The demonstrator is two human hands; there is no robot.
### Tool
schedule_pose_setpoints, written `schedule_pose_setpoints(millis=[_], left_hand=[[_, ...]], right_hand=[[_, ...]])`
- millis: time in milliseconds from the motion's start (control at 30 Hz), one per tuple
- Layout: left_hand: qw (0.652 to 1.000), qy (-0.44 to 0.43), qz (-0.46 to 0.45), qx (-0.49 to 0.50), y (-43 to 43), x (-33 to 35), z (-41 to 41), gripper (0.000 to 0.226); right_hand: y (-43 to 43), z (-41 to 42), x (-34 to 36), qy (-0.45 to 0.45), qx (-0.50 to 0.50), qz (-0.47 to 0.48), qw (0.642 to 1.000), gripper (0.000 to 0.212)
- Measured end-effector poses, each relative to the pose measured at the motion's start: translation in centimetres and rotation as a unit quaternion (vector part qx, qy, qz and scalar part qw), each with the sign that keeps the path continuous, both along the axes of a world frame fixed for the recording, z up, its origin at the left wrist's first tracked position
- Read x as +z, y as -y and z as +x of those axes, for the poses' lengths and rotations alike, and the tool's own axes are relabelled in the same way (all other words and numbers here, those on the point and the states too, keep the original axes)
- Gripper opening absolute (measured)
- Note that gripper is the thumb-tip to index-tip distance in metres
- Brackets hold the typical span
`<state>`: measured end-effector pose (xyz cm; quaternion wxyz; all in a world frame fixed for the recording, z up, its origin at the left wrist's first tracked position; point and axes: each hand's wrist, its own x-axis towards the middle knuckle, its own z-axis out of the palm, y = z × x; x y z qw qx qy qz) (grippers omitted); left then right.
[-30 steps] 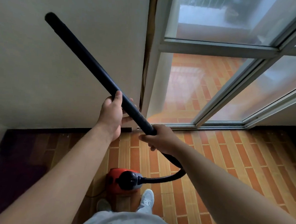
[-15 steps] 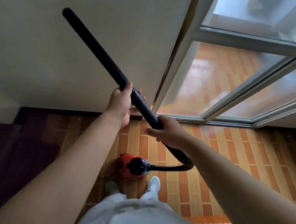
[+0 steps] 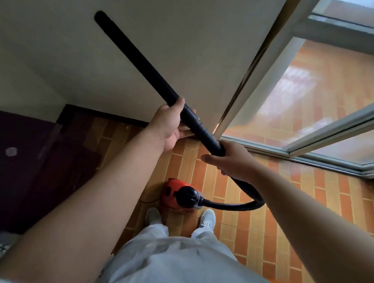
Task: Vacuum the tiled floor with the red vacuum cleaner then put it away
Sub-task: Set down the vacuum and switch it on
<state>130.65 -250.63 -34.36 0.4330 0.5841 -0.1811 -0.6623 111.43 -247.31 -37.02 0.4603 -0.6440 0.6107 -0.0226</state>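
From the head view, an orange-and-tan tiled floor (image 3: 264, 222) meets a pale wall (image 3: 56, 46) and a sliding glass door (image 3: 305, 94) on the right. Both hands grip a black wand (image 3: 142, 62) raised slantwise in front of the wall. The left hand (image 3: 167, 127) wraps around its middle, and the right hand (image 3: 233, 160) clasps the lower end. From there a black hose (image 3: 239, 207) curves down to the red vacuum cleaner (image 3: 172, 194), which sits on the tiles just ahead of the person's white shoes (image 3: 207, 217).

- The hose (image 3: 232, 206) disappears behind the right hand (image 3: 231, 160) and forearm.
- Fingers of the left hand (image 3: 167, 123) are mostly hidden behind the wand (image 3: 142, 62).
- The dark furniture (image 3: 16, 163) is cut off by the left edge.
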Motion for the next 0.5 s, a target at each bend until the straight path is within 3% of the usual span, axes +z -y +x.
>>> schedule_pose_setpoints(millis=[500], left_hand=[[0.992, 0.059, 0.043, 0.098, -0.4, -1.2, -9.4, 0.033]], right_hand=[[2.1, -8.9, -2.6, 0.038, 0.082, 0.022, 0.996, 0.038]])
